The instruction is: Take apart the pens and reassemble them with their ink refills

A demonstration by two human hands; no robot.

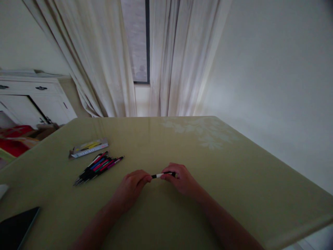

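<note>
A black and white pen (159, 175) lies level between my two hands, just above or on the table. My left hand (131, 187) pinches its left end between thumb and fingers. Closed around the right part is my right hand (182, 178), with a black end showing past the fingertips. The fingers hide both grip points in part. To the left of my left hand lies a pile of pens (100, 166) with black, white, blue, red, green and purple barrels.
Behind the pile sits a pen box (90, 148) with yellow markings. A dark flat object (19, 225) lies at the table's near left, with a white item (3, 190) beyond it. The greenish table (234, 180) borders a wall at right; curtains (99, 59) hang behind.
</note>
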